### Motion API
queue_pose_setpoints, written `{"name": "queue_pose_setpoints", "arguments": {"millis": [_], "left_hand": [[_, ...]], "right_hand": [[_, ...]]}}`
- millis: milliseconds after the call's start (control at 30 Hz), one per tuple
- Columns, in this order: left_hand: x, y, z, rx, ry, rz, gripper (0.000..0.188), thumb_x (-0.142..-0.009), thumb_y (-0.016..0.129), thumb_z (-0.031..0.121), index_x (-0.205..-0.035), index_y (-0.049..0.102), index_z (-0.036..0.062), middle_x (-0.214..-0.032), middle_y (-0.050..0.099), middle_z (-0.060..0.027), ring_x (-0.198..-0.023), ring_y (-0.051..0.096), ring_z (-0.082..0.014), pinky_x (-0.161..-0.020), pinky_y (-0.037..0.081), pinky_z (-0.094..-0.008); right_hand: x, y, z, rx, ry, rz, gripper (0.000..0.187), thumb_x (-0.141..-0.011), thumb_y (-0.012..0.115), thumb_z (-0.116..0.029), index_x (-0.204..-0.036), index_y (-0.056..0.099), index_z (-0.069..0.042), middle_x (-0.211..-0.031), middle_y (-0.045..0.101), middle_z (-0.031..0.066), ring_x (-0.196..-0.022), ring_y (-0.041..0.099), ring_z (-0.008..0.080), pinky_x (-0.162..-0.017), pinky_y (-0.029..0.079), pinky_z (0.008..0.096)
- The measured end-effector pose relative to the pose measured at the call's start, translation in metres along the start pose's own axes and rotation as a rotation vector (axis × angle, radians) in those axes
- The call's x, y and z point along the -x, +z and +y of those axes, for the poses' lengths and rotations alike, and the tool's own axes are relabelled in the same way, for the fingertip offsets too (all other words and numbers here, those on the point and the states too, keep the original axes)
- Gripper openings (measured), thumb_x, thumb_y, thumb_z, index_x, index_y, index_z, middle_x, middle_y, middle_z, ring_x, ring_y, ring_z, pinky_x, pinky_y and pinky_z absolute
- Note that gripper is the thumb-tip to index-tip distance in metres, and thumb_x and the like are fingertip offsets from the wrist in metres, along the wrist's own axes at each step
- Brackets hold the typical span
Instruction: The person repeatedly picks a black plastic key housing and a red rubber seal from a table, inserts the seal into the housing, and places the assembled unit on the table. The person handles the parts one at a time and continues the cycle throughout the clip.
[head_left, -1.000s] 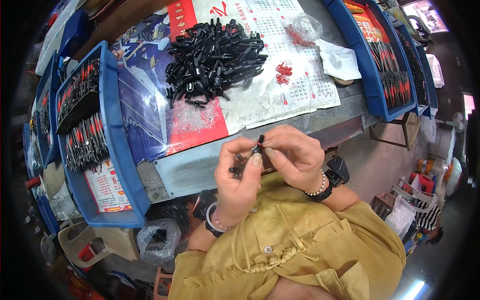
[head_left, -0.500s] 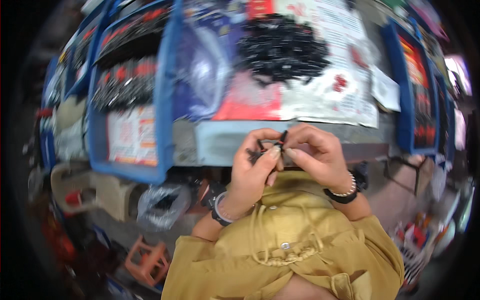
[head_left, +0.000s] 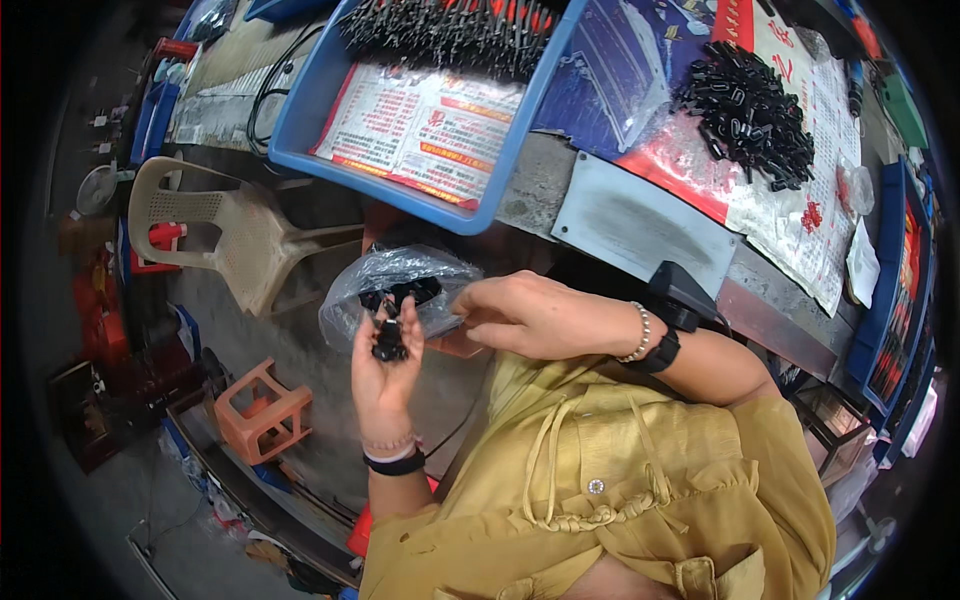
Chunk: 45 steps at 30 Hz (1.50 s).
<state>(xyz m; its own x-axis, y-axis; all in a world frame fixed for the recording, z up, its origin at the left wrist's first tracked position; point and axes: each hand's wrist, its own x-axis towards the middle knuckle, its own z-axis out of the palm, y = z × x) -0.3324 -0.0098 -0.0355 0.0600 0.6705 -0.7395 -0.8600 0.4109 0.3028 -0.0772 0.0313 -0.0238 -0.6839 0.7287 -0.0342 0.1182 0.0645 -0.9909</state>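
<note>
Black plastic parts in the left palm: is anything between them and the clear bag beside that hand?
Nothing visible. The left hand holds the black plastic parts right at the clear plastic bag, and the right hand reaches the bag's edge.

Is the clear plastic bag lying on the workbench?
No, the plastic bag hangs below the workbench edge, beside the left hand holding small black parts.

A beige plastic chair (head_left: 225,235) and orange stool (head_left: 262,412) stand on grey floor (head_left: 140,490).

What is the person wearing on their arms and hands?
No gloves. The left hand has a black band and a thin beaded bracelet at its wrist. The right hand has a pearl-like bead bracelet and a black watch-like band. Mustard-yellow sleeves cover the upper arms.
</note>
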Motion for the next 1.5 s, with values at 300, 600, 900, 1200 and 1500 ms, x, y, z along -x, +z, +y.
{"name": "queue_pose_setpoints", "arguments": {"millis": [300,600,900,1200,1500], "left_hand": [[-0.014,0.0,0.021,0.021,0.004,0.038,0.079,-0.094,0.051,0.034,-0.147,0.005,0.0008,-0.153,-0.002,-0.0252,-0.142,0.008,-0.0383,-0.111,0.016,-0.063],[0.036,0.078,-0.059,-0.576,0.034,-0.356,0.023,-0.098,0.046,0.022,-0.106,0.056,0.0027,-0.093,0.061,-0.0096,-0.075,0.056,-0.0174,-0.069,0.047,-0.0311],[-0.043,0.218,-0.199,-1.404,0.376,-0.848,0.024,-0.088,0.056,0.0,-0.112,0.058,-0.0017,-0.095,0.059,-0.0057,-0.072,0.053,-0.0089,-0.066,0.045,-0.0235],[-0.097,0.242,-0.258,-1.984,1.161,-0.912,0.025,-0.077,0.068,0.003,-0.101,0.061,0.0046,-0.088,0.055,-0.0147,-0.077,0.056,-0.031,-0.068,0.045,-0.0387],[-0.085,0.231,-0.254,-1.872,0.934,-0.848,0.023,-0.079,0.068,0.001,-0.099,0.056,0.0017,-0.078,0.053,-0.0062,-0.06,0.049,-0.0104,-0.056,0.043,-0.0231]], "right_hand": [[0.012,-0.002,0.002,-0.013,0.05,0.014,0.026,-0.088,0.058,-0.014,-0.108,0.056,0.004,-0.093,0.066,0.0186,-0.087,0.066,0.0323,-0.076,0.052,0.0371],[0.105,-0.06,-0.006,-0.126,0.09,0.239,0.022,-0.093,0.056,-0.017,-0.104,0.06,0.001,-0.094,0.066,0.0106,-0.084,0.064,0.0202,-0.076,0.05,0.0317],[0.211,-0.083,-0.01,-0.518,0.211,0.82,0.016,-0.093,0.054,-0.008,-0.102,0.06,0.003,-0.089,0.065,0.0069,-0.076,0.062,0.0109,-0.07,0.051,0.0247],[0.249,-0.066,0.01,-0.543,0.212,0.961,0.016,-0.093,0.056,-0.011,-0.099,0.06,0.003,-0.087,0.065,0.0063,-0.076,0.061,0.0101,-0.07,0.05,0.0246],[0.238,-0.081,0.011,-0.267,0.192,0.895,0.018,-0.094,0.053,-0.008,-0.107,0.058,0.004,-0.093,0.065,0.0084,-0.079,0.062,0.0101,-0.071,0.052,0.0247]]}}
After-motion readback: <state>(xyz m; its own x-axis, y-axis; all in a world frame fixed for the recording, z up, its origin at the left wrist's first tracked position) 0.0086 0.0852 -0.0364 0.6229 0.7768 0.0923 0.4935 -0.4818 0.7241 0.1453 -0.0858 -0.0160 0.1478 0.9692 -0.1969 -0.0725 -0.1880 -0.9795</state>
